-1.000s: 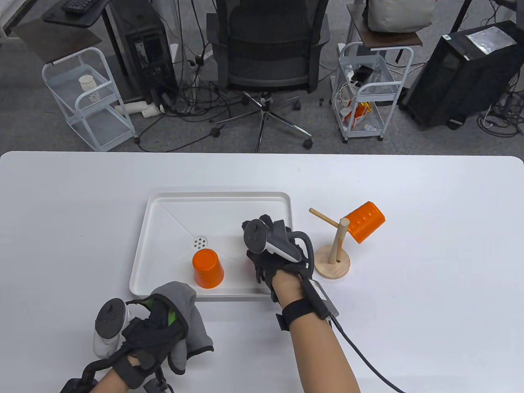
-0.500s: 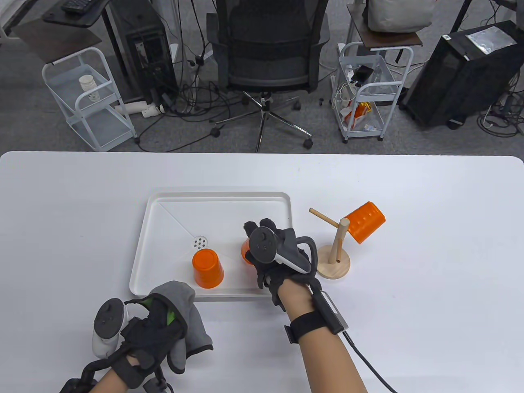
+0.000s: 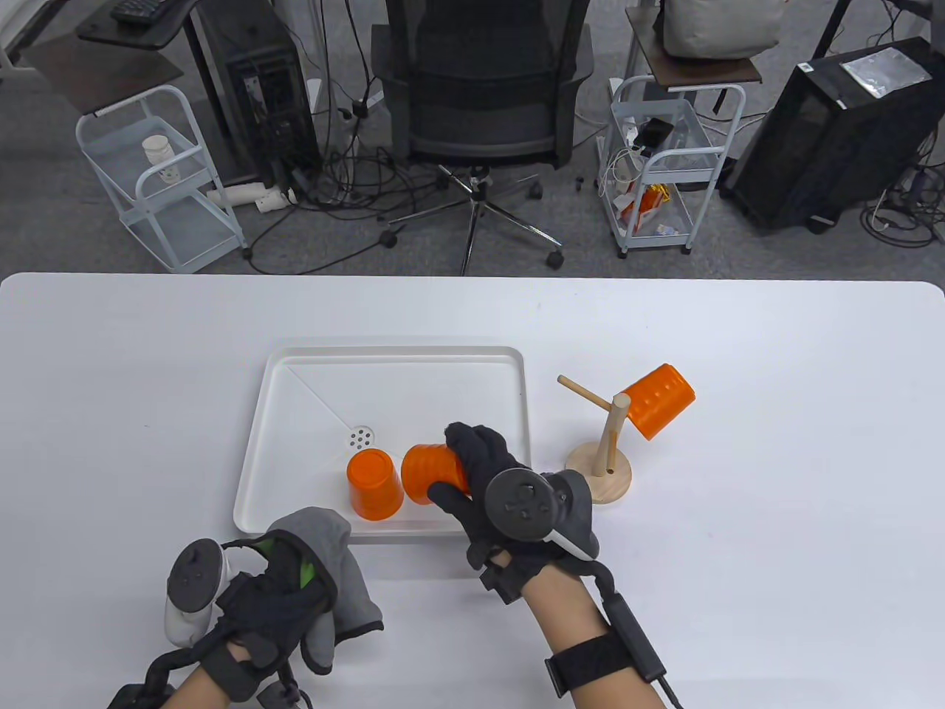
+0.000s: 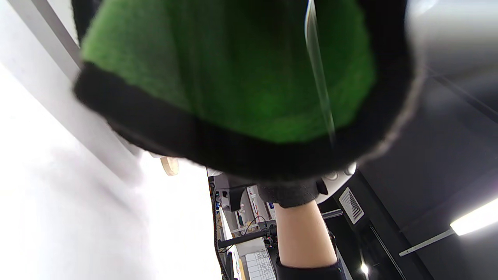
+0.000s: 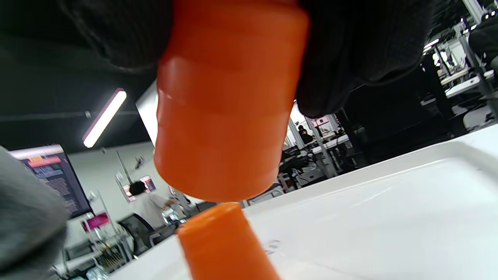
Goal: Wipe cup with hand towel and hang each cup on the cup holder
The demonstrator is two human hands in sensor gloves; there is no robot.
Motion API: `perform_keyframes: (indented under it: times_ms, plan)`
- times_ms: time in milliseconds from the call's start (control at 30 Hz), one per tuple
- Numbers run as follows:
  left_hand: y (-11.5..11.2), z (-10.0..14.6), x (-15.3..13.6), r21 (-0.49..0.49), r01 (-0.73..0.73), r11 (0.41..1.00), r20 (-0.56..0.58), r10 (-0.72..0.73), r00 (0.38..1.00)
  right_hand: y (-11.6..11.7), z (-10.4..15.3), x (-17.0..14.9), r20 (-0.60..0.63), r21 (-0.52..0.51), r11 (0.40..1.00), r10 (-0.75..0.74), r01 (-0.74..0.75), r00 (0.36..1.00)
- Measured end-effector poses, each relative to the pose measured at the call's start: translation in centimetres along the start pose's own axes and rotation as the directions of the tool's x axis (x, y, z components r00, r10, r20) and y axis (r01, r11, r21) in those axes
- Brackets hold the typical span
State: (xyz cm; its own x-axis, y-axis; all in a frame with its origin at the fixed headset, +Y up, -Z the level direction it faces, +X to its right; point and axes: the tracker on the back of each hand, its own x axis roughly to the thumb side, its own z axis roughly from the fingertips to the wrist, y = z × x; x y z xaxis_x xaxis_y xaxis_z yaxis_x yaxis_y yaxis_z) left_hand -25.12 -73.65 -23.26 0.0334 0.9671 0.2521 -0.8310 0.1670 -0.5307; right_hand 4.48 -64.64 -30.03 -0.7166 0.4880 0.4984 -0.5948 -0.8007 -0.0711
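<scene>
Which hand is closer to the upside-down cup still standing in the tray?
Right. The right hand holds another cup just beside the standing cup; the left hand holds the towel nearer the person, outside the tray.

Left wrist view is mostly blur: towel (image 4: 233, 77) fills the frame, cut off at 12 o'clock. Right hand (image 3: 480, 480) hides the held cup's (image 3: 432, 473) 3 o'clock end.

blk gloves (image 3: 480, 473), bare forearms, wrist straps
</scene>
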Motion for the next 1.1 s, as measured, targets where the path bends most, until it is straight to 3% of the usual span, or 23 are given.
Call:
perform_keyframes:
  times_ms: [200, 467, 767, 1100]
  plan:
    - [0.1, 0.1, 0.1, -0.002, 0.008, 1.000, 0.016, -0.008, 1.000, 0.7, 2.3, 1.1, 0.022, -0.036, 0.965, -0.260, 0.261, 0.965]
    - [0.0, 0.1, 0.3, -0.013, 0.013, 1.000, 0.041, -0.012, 0.999, 2.5, 4.3, 1.3, 0.052, -0.054, 0.881, -0.468, 0.471, 0.882]
    - [-0.5, 0.2, 0.4, -0.039, 0.034, 0.999, 0.062, -0.032, 0.998, 4.1, 5.7, 1.0, 0.033, -0.032, 0.785, -0.618, 0.619, 0.786]
    - [-0.8, 0.3, 0.5, -0.055, 0.029, 0.998, 0.103, -0.023, 0.994, 4.7, 6.1, 1.0, 0.016, -0.004, 0.761, -0.649, 0.649, 0.761]
